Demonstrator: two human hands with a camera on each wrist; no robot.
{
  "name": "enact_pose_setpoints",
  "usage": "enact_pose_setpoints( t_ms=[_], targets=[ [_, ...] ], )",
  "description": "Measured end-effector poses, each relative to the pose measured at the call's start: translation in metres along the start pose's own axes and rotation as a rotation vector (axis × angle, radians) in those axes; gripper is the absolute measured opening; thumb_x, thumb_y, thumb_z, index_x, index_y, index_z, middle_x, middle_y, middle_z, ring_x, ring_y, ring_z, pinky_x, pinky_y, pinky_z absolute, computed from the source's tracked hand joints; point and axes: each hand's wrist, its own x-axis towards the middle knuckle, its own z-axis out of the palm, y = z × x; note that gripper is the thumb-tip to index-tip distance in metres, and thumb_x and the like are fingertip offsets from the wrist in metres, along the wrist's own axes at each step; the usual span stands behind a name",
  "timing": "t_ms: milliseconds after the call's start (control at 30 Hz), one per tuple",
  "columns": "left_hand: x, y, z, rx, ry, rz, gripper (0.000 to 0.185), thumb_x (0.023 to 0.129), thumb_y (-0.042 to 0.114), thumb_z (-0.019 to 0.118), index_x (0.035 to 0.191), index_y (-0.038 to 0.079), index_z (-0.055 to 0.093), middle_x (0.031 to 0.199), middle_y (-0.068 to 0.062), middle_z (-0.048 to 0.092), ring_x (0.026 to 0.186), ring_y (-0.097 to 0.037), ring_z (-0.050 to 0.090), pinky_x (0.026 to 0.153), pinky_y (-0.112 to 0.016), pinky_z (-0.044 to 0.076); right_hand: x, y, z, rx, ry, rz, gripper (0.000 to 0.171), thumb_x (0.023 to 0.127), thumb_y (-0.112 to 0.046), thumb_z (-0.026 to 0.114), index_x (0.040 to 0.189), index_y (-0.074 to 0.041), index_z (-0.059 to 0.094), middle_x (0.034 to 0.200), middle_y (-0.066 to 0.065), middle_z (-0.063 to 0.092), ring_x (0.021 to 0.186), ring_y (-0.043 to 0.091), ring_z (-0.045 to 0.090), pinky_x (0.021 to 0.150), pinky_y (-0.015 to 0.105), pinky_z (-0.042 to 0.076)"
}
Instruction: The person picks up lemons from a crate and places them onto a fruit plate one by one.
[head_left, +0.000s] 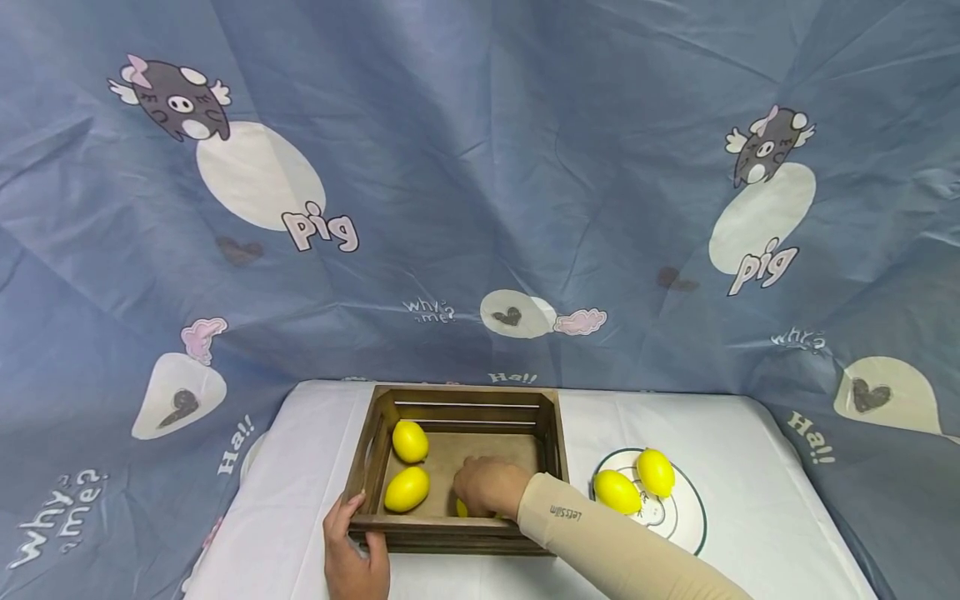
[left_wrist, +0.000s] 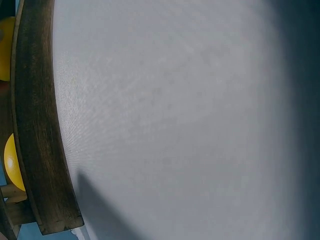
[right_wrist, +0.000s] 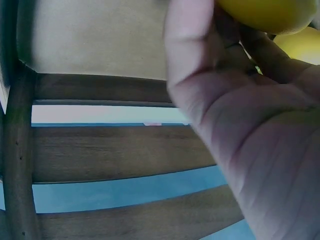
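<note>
A dark wooden crate [head_left: 467, 391] stands on the white tablecloth [head_left: 307, 475]. Two yellow lemons [head_left: 410, 441] [head_left: 407, 489] lie inside it at the left. My right hand [head_left: 480, 490] reaches into the crate near its front wall and grips a third lemon [head_left: 461, 508], mostly hidden under the fingers. In the right wrist view that lemon [right_wrist: 265, 11] shows above my curled fingers [right_wrist: 200, 65], with another lemon [right_wrist: 304, 45] behind. My left hand [head_left: 352, 546] holds the crate's front left corner, thumb over the rim. The left wrist view shows only the crate rim [left_wrist: 37, 130] and a lemon [left_wrist: 12, 162].
A white plate [head_left: 677, 523] with a dark rim sits right of the crate and carries two more lemons [head_left: 617, 492] [head_left: 656, 472]. A blue printed cloth [head_left: 480, 208] hangs behind and around the table. The table's front edge is close to my body.
</note>
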Motion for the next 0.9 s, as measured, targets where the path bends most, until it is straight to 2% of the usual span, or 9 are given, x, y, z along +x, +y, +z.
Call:
enact_pose_setpoints(
  t_ms=[133, 300, 500, 667, 900],
  targets=[
    [0.0008, -0.0002, 0.0007, -0.018, 0.016, 0.013, 0.058, 0.078, -0.017, 0.059, 0.135, -0.005, 0.054, 0.132, -0.027, 0.058, 0.136, -0.002, 0.043, 0.111, -0.015, 0.033, 0.0002, -0.0003, -0.0006, 0.053, 0.003, -0.003, 0.025, 0.085, -0.017, 0.081, 0.109, -0.014, 0.074, 0.093, 0.000, 0.058, 0.077, 0.013, 0.049, 0.067, 0.029, 0.052],
    [0.0005, 0.0002, 0.0003, -0.017, 0.016, 0.011, 0.058, 0.078, -0.016, 0.060, 0.135, -0.005, 0.054, 0.133, -0.028, 0.057, 0.134, -0.004, 0.044, 0.110, -0.015, 0.033, -0.0005, -0.0006, 0.0005, 0.078, 0.007, 0.003, 0.030, 0.087, -0.017, 0.080, 0.115, -0.014, 0.072, 0.098, 0.001, 0.060, 0.076, 0.015, 0.051, 0.068, 0.030, 0.053],
    [0.0001, 0.0014, 0.0001, 0.011, 0.001, -0.005, 0.061, 0.077, -0.019, 0.062, 0.136, -0.002, 0.054, 0.134, -0.026, 0.056, 0.133, -0.005, 0.045, 0.109, -0.014, 0.032, -0.0002, 0.0002, 0.0017, 0.072, 0.024, -0.012, 0.025, 0.085, -0.018, 0.082, 0.108, -0.016, 0.072, 0.091, -0.002, 0.064, 0.077, 0.014, 0.053, 0.073, 0.029, 0.052],
    [-0.0004, -0.0006, 0.0005, 0.000, -0.001, 0.005, 0.061, 0.077, -0.018, 0.061, 0.136, -0.003, 0.054, 0.134, -0.027, 0.057, 0.135, -0.003, 0.043, 0.110, -0.014, 0.033, 0.0001, 0.0019, 0.0021, 0.077, 0.024, -0.032, 0.022, 0.083, -0.016, 0.084, 0.101, -0.017, 0.071, 0.081, -0.004, 0.060, 0.073, 0.013, 0.052, 0.068, 0.028, 0.050],
    [-0.0005, -0.0032, 0.0017, -0.020, 0.009, 0.014, 0.059, 0.076, -0.018, 0.061, 0.134, -0.005, 0.054, 0.134, -0.028, 0.057, 0.136, -0.002, 0.043, 0.110, -0.015, 0.033, 0.0009, 0.0030, 0.0006, 0.073, 0.006, -0.039, 0.022, 0.084, -0.017, 0.084, 0.100, -0.016, 0.069, 0.078, -0.003, 0.058, 0.068, 0.014, 0.051, 0.063, 0.028, 0.048]
  ],
)
